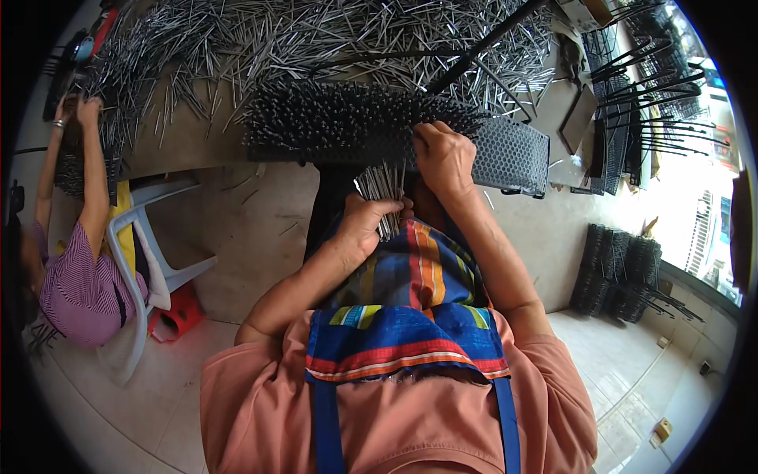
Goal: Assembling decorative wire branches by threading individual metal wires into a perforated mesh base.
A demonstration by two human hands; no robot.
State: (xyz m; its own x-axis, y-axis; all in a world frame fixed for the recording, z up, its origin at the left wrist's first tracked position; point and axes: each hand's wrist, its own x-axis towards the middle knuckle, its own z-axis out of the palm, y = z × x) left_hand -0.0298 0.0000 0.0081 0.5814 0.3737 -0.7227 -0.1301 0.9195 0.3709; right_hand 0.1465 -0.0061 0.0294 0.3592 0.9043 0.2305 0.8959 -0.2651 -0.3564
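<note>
My left hand (359, 221) is closed around a fanned bundle of thin metal rods (379, 183), held in front of my apron just below the near edge of a long rack. This black rack (515, 154) has a honeycomb of small holes, bare at its right end. Many dark upright rods (332, 114) fill its left and middle part. My right hand (447, 158) is at the rack's near side, where the filled part borders the bare holes. Its fingers are pinched together, and what they hold is hidden.
Loose metal rods (237, 47) lie heaped across the table beyond the rack. A dark bar (482, 47) slants over them. At left a co-worker in a striped top (91, 284) works beside a pale plastic chair (138, 237). Black racks (612, 272) stand on the floor at right.
</note>
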